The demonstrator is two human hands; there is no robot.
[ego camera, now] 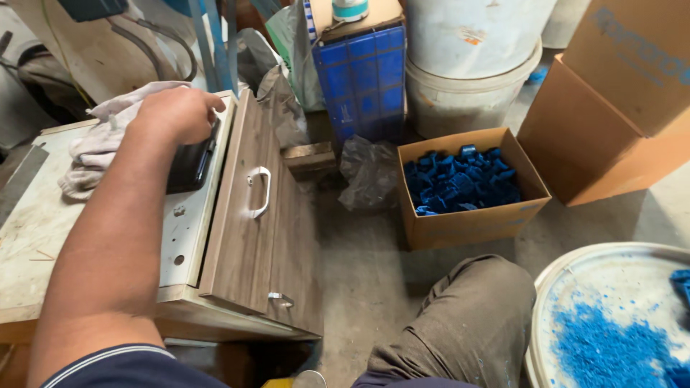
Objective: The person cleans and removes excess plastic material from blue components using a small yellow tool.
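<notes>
My left hand (180,111) reaches across a low wooden cabinet top and rests, fingers curled, on the upper edge of a black flat object (188,167) lying on a white metal panel (183,237). What the fingers grip is hidden under the hand. A crumpled pale cloth (93,147) lies just left of the hand. The right hand is out of view. My knee in grey trousers (467,316) shows at the bottom.
The cabinet's wood-grain drawer front (244,237) with a white handle (260,192) faces the concrete floor. An open cardboard box (467,223) holds several blue plastic parts. A white bucket rim (553,280) with blue granules sits at right. Blue crate (363,79), tubs and cartons stand behind.
</notes>
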